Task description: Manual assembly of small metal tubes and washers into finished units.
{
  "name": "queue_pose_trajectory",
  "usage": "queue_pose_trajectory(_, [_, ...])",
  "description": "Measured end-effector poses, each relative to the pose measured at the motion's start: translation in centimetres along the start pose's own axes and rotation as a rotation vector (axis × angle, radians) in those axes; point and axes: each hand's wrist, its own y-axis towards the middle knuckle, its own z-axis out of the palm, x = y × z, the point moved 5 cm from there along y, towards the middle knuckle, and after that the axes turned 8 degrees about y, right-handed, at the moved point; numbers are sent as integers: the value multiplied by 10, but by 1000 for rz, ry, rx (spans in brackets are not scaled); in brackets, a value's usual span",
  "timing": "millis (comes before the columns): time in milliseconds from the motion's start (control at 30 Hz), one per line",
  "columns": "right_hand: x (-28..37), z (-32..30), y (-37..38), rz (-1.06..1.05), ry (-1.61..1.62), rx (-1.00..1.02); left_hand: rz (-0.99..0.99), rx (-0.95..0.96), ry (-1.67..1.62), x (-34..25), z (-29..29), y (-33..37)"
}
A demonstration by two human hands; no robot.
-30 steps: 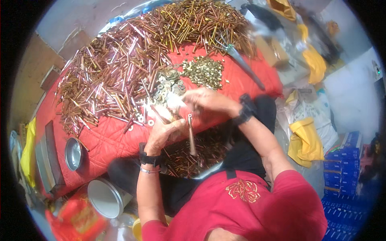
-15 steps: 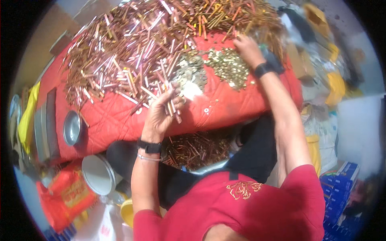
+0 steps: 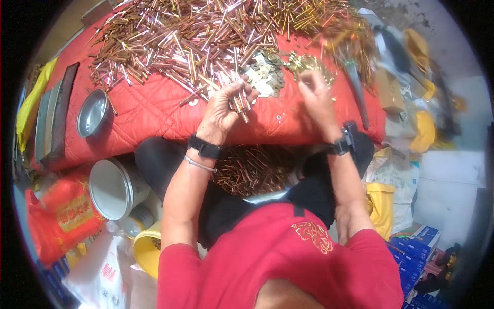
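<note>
My left hand (image 3: 220, 112) is closed around a small bundle of copper-coloured tubes (image 3: 239, 104), their ends sticking out near the thumb. Just beyond it lies a heap of flat, pale metal washers (image 3: 266, 80). My right hand (image 3: 318, 102), slightly blurred, hovers over the near edge of the red padded cover (image 3: 149, 110). Its fingers are curled together, and whatever they pinch is too small to make out. Behind that hand is a spread of small brass-coloured pieces (image 3: 297, 63), partly covered by it. A big pile of loose copper-coloured tubes (image 3: 190, 44) fills the far side.
A metal bowl (image 3: 92, 113) sits at the left of the cover, beside long flat bars (image 3: 54, 113). A long tapered grey tool (image 3: 357, 95) lies on the right. More tubes (image 3: 252, 170) lie below, between my legs. A white bucket (image 3: 109, 188) and yellow bucket (image 3: 146, 252) stand lower left.
My right hand has drawn back toward me from the far side of the brass pieces, uncovering the grey tool. My left hand keeps its bundle. The whole view has shifted slightly.
</note>
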Motion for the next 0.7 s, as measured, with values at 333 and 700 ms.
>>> queue_pose_trajectory(333, [-14, 3, -33, 439, 477, 106, 56, -43, 189, -4, 6, -5])
queue_pose_trajectory(700, [-11, 20, -35, 1, 78, -26, -12, -71, 194, -7, -8, -1])
